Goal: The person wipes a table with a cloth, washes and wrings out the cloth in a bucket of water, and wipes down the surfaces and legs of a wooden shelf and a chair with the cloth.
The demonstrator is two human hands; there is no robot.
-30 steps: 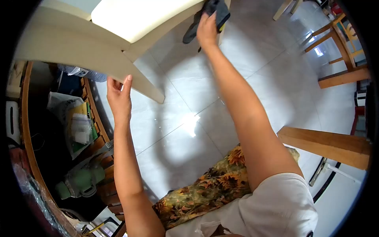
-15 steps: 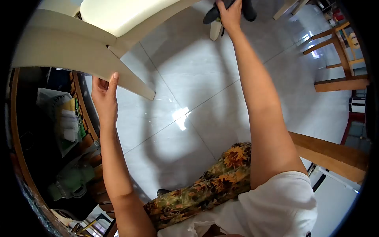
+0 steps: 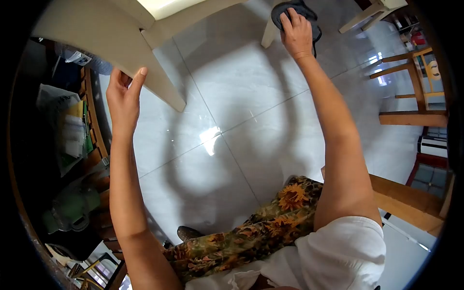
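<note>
A cream-coloured wooden chair [image 3: 96,36] stands at the upper left, with a pale seat and a leg reaching down to the tiled floor. Its lower edge is pinched by my left hand [image 3: 124,99], the thumb in front and the fingers partly hidden behind. At the top, beside another cream leg [image 3: 270,31], my right hand [image 3: 296,35] grips a dark cloth [image 3: 309,8] that is bunched under the fingers; a thin dark strip hangs from it.
At the left a wooden rack [image 3: 92,113] holds a plastic bag with papers [image 3: 72,130] and a green bottle [image 3: 75,208]. Wooden furniture [image 3: 413,118] stands at the right, and a wooden beam [image 3: 406,203] lies below it. A shoe [image 3: 187,233] shows near the patterned garment.
My right hand has moved right with the dark cloth, past the cream leg. My left hand keeps its hold on the chair, which now appears further left and higher in view.
</note>
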